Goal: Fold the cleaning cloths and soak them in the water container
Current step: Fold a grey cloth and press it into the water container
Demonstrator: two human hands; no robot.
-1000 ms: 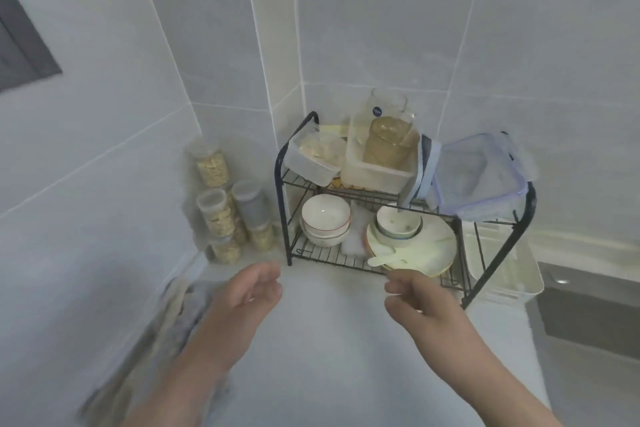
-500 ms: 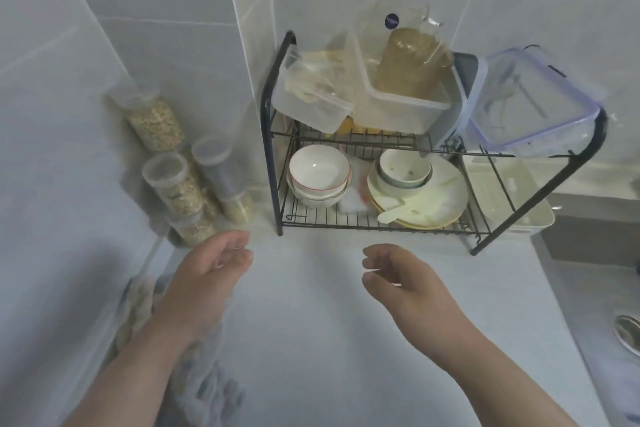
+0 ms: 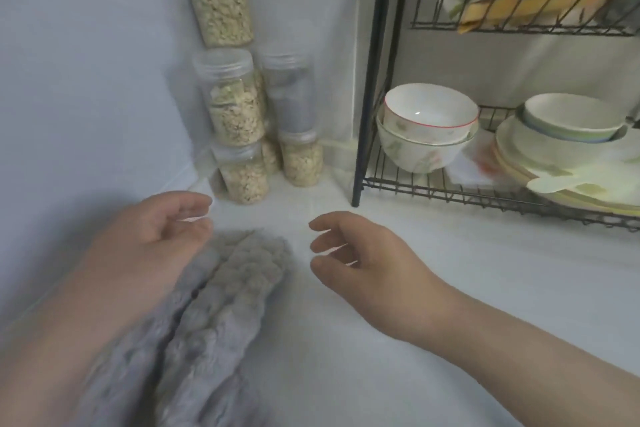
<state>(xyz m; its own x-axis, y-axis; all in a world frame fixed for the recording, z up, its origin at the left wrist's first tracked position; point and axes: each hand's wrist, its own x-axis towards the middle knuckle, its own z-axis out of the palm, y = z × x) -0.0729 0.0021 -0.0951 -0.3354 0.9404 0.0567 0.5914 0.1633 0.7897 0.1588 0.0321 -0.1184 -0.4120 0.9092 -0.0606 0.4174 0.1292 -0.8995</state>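
A fluffy grey cleaning cloth [image 3: 221,305] lies bunched on the white counter [image 3: 398,374], running from the bottom left toward the corner. My left hand [image 3: 152,239] hovers over its far left edge with fingers loosely curled and holds nothing. My right hand [image 3: 360,253] hangs just right of the cloth's far end, fingers relaxed and empty. No water container is in view.
Several clear plastic jars of grain [image 3: 235,121] are stacked in the wall corner. A black wire dish rack [image 3: 372,80] stands at the right with stacked bowls [image 3: 426,128], plates [image 3: 561,163] and, on its upper shelf, folded yellow material [image 3: 530,3].
The view has dropped and moved close to the counter corner. Both hands have come down toward the grey cloth, which now fills the lower left.
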